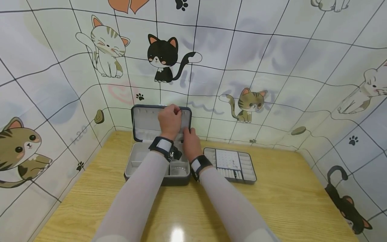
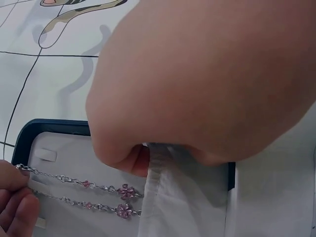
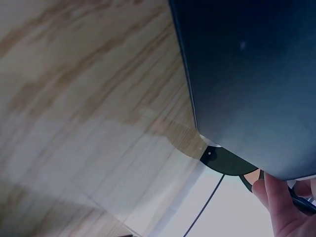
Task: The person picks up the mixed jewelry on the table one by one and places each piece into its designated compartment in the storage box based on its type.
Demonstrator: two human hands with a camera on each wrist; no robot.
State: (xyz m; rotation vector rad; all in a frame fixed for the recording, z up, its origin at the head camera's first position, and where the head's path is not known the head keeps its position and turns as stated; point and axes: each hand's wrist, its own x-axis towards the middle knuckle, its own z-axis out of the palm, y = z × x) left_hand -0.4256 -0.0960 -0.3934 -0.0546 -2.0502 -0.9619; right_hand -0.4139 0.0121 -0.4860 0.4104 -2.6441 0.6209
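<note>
A dark jewelry box (image 1: 176, 182) stands on the table with its pale-lined lid (image 1: 146, 121) raised. High in the lid, my left hand (image 1: 170, 121) pinches a silver necklace (image 2: 126, 191) with purple flower charms by its chain, beside the small hooks. Its two strands run down to a white fabric pocket (image 2: 182, 202) across the lower lid. At the lid's right side, my right hand (image 1: 192, 146) grips the edge of that pocket. Some right fingers (image 3: 281, 202) show past the box in the right wrist view. The pocket hides the necklace's lower part.
To the right of the box lies a shallow jewelry tray (image 1: 253, 173) with a small earring panel, ring slots and side compartments. A silver bracelet (image 1: 179, 168) sits in the box's front right compartment. A cat-patterned wall covering (image 1: 208, 97) rises behind the wooden table (image 1: 281, 201).
</note>
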